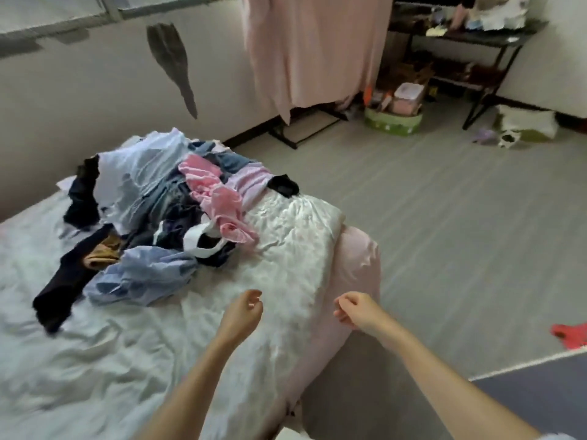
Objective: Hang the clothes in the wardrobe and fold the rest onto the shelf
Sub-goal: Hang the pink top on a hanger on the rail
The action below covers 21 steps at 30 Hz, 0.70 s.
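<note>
A heap of mixed clothes (152, 211) lies on the bed (95, 360), at its far corner: pale blue shirts, a pink garment (216, 201), dark navy pieces and a black item (283, 185) near the bed's edge. My left hand (244, 309) hovers over the white bedsheet just below the heap, fingers loosely curled and holding nothing. My right hand (354, 309) hangs beside it over the bed's pink side, also loosely curled and empty. Neither hand touches the clothes.
A pink curtain-covered wardrobe rack (314, 49) stands at the back wall. To its right is a dark table (476, 36) with clutter, a green box (394, 122) and a bag (527, 125) on the floor. A red cloth (571, 335) lies at the right edge.
</note>
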Motion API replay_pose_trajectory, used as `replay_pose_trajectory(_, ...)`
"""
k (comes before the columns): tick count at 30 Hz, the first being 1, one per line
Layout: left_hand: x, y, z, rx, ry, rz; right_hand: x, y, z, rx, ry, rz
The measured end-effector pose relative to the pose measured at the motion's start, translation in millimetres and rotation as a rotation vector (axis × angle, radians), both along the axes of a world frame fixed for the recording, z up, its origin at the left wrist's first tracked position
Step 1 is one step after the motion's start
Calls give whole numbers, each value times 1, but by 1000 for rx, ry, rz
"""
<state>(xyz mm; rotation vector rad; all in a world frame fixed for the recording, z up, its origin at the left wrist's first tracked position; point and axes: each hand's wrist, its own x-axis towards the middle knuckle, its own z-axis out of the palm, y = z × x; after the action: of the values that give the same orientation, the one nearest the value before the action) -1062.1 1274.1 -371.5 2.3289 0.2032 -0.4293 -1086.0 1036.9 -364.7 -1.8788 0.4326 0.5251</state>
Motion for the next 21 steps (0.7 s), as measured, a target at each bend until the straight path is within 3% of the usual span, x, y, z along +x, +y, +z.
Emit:
replay_pose_trajectory(4, 53, 68, -9, 42, -19, 91, 72, 66, -12, -40, 35, 154)
replay_pose_trajectory(11, 177, 139, -46, 148, -34, 22, 190, 151, -38, -88, 66, 282)
replay_pose_trajectory(21, 344, 135, -166, 686, -77, -682, 312, 185, -130, -232, 41, 260)
